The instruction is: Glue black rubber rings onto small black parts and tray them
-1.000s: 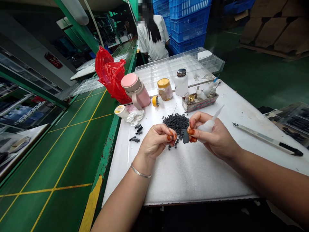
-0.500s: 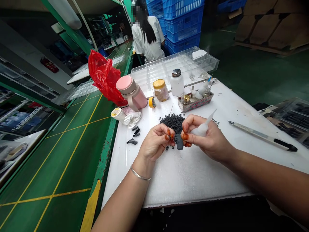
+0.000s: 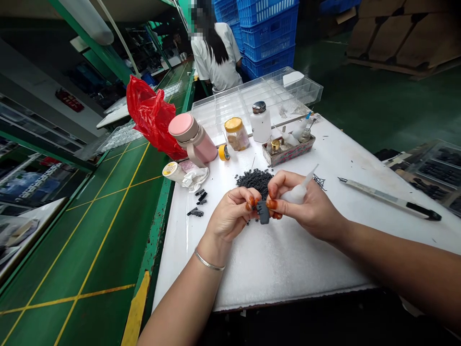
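My left hand (image 3: 230,211) pinches a small dark grey plastic part (image 3: 263,212) between thumb and fingers. My right hand (image 3: 306,204) grips a white squeeze bottle (image 3: 297,194) with a thin nozzle, and its fingertips sit right beside the grey part. Behind both hands lies a heap of tiny black rings (image 3: 254,183) on a white foam sheet (image 3: 270,274). Several small black pieces (image 3: 198,202) lie to the left of my left hand. My fingertips are stained orange.
A clear compartment tray (image 3: 248,103), a pink flask (image 3: 192,138), a yellow-lidded jar (image 3: 236,133) and a metal-capped white bottle (image 3: 261,122) stand ahead. A red plastic bag (image 3: 151,117) hangs left, a craft knife (image 3: 389,199) lies right, and a co-worker (image 3: 216,53) stands beyond.
The view has drifted slightly, shifting the scene left. My hands stay close together, still holding the grey part and the squeeze bottle, whose nozzle now stands more upright.
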`<state>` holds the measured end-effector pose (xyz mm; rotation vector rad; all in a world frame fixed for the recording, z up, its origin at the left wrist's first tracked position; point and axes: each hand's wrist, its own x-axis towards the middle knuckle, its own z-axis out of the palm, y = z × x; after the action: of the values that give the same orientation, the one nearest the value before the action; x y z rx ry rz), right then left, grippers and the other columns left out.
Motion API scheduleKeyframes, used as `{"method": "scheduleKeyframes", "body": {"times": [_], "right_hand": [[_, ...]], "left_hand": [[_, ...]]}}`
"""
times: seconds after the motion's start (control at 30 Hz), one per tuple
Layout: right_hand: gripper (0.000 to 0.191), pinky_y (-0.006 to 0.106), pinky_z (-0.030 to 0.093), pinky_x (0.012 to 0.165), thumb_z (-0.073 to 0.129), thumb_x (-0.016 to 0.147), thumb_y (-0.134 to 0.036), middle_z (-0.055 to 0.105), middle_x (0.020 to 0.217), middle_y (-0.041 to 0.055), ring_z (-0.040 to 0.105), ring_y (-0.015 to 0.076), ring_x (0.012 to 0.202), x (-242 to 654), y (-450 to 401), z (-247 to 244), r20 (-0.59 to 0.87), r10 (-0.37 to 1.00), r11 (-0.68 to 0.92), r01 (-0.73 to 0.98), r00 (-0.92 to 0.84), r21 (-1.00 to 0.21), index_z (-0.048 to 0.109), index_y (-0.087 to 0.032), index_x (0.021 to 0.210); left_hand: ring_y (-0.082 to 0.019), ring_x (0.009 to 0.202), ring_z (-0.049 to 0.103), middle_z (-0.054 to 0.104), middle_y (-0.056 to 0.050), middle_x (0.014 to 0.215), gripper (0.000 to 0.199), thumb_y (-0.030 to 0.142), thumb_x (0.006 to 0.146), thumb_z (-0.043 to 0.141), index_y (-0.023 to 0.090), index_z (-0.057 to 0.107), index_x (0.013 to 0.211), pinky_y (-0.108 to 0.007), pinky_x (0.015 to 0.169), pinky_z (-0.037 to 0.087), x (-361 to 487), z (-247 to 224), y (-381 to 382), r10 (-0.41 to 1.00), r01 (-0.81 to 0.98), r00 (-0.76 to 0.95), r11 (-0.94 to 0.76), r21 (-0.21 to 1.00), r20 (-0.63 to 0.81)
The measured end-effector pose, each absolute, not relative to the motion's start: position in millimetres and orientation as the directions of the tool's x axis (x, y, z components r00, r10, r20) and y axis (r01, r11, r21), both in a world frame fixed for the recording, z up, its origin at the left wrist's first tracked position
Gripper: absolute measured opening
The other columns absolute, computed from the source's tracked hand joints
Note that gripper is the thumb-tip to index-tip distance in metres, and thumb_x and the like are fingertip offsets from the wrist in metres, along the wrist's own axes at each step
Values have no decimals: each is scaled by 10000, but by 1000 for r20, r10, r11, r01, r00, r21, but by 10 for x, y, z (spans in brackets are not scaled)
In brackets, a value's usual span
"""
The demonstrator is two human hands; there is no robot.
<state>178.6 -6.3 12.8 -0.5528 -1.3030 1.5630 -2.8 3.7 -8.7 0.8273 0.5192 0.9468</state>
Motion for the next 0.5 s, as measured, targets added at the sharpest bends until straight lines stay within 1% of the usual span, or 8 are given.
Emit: {"method": "scheduleKeyframes", "body": {"times": [0.13,0.27,0.37,0.5], "right_hand": [[193,197,430,554,722,781,-119,606,667,-20,560,93,605,1789,-56,108,223,879,45,-392,-421,-919,539,-164,824],[191,201,427,549,721,783,-126,597,677,-18,561,96,604,1807,-51,86,198,881,15,-393,-430,-920,540,-171,825],[178,220,430,554,716,794,-156,586,687,-11,558,107,605,1822,-48,67,162,886,-9,-367,-434,-930,543,-182,831],[149,247,438,576,692,827,-212,589,707,4,559,125,628,1831,-46,60,133,885,-23,-328,-445,-944,546,-198,851]], "left_hand": [[-155,700,613,554,-8,825,168,175,721,771,141,608,700,-308,625,537,-24,-92,40,863,-486,504,317,814,-35],[-148,691,599,546,-13,798,240,225,682,811,128,592,689,-286,620,526,-22,-89,42,868,-485,495,320,814,-47],[-146,691,597,545,-14,794,230,221,690,803,127,594,695,-284,623,527,-23,-89,43,865,-493,501,314,811,-31],[-126,683,603,564,-20,802,192,208,702,795,125,622,709,-231,591,522,-19,-86,40,861,-517,508,302,801,3]]}}
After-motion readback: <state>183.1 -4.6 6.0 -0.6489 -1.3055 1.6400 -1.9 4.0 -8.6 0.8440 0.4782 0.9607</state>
